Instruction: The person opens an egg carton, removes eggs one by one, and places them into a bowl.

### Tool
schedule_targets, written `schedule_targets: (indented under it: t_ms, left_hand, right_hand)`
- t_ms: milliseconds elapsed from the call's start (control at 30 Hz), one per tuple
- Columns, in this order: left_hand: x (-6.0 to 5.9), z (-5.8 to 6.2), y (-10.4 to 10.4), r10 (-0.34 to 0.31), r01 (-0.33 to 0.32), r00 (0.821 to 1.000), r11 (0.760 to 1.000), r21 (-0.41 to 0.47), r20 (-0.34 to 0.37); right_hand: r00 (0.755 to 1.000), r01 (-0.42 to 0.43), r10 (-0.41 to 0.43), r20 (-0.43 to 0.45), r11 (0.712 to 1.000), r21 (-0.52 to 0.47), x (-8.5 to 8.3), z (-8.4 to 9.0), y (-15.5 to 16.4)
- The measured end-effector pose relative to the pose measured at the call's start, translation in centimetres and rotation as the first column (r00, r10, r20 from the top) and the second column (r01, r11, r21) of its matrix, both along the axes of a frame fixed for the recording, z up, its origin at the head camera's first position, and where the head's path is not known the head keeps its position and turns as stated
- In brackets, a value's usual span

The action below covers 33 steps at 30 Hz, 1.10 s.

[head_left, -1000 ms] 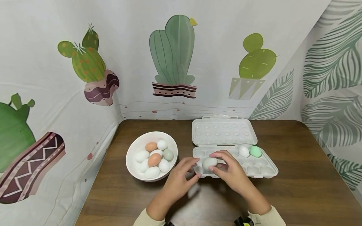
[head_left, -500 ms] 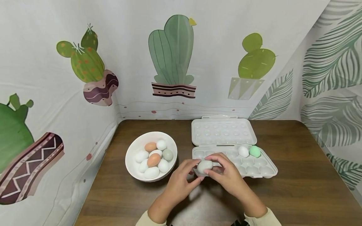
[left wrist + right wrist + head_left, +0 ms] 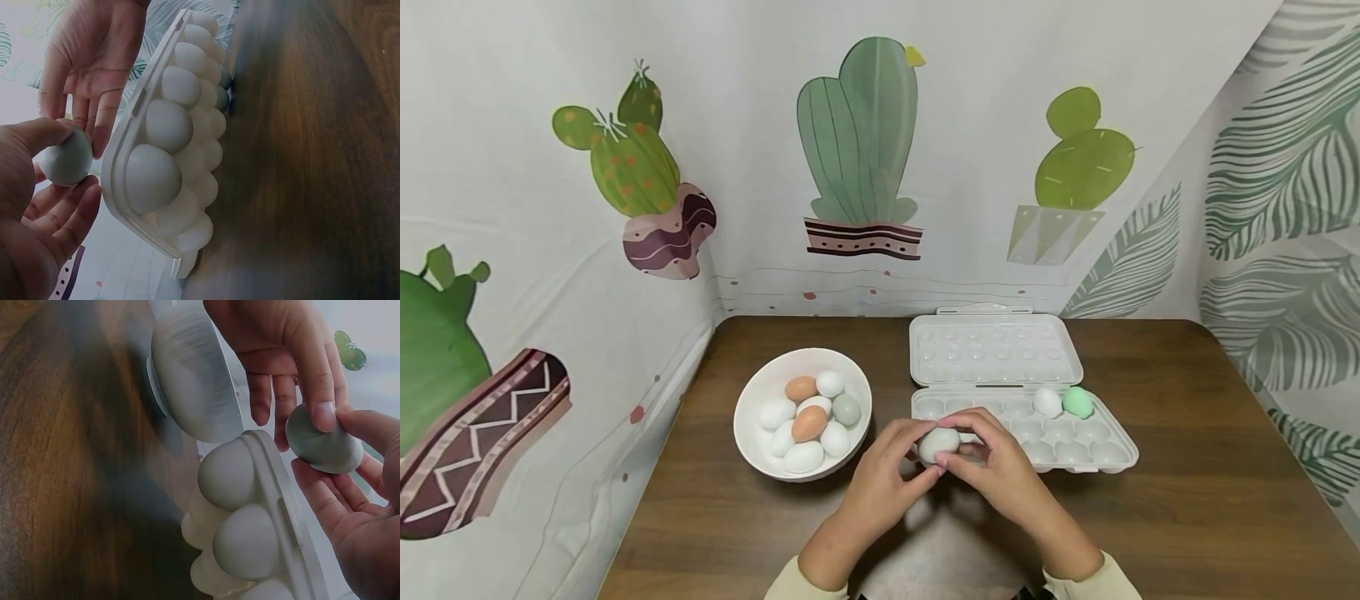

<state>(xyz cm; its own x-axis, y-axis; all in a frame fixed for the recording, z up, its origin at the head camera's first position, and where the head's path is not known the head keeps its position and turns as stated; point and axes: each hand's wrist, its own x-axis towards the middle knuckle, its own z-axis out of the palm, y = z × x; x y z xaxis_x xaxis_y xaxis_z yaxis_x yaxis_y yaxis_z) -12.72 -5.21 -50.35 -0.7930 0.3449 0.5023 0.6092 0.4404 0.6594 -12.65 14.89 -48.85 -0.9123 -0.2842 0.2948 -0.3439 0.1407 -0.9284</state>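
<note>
A pale grey-green egg (image 3: 938, 446) is held up above the near left corner of the egg carton (image 3: 1116, 454). My left hand (image 3: 880, 475) pinches its left end; in the left wrist view the thumb lies over the egg (image 3: 67, 159) and the fingers curl beneath. From the other side my right hand (image 3: 1000, 467) grips it between thumb and fingers, as the right wrist view of the egg (image 3: 322, 440) also shows. A white egg (image 3: 1047, 403) and a mint-green egg (image 3: 1078, 403) sit in the carton's back row toward the right. The hands hide the carton's front left cups.
Left of the hands stands a white bowl (image 3: 748, 446) with several white, brown and grey-green eggs. The carton's clear lid (image 3: 996, 350) lies folded back behind it. A brown wooden table (image 3: 700, 525) carries everything, with a cactus-print cloth (image 3: 970, 167) hanging behind.
My right hand has moved left with the grey-green egg, bringing it to the left hand. The left fingers and thumb have come onto the egg. Bowl and carton stay put.
</note>
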Motion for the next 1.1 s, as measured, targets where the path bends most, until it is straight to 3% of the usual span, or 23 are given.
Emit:
schedule_targets:
  t_ms: [200, 533, 833, 1100]
  left_hand:
    - [0.1, 0.2, 0.0, 0.016, -0.016, 1.0, 1.0, -0.022, 0.017]
    - [0.0, 0.4, -0.4, 0.049, -0.052, 0.998, 0.996, -0.066, -0.044]
    - [-0.3, 1.2, -1.8, 0.082, -0.084, 0.996, 0.994, -0.066, -0.044]
    - [-0.9, 1.9, -3.8, 0.132, -0.134, 0.989, 0.99, -0.042, -0.061]
  right_hand:
    - [1.0, -0.006, 0.007, -0.019, 1.0, 0.009, 0.0, 0.0, 0.0]
    - [0.995, -0.008, 0.016, -0.095, 0.997, 0.08, -0.2, 0.1, 0.0]
    - [0.991, 0.066, -0.051, -0.121, 0.99, 0.123, -0.8, 0.8, 1.2]
    - [0.98, 0.149, -0.117, -0.16, 0.968, 0.202, -1.6, 1.0, 2.7]
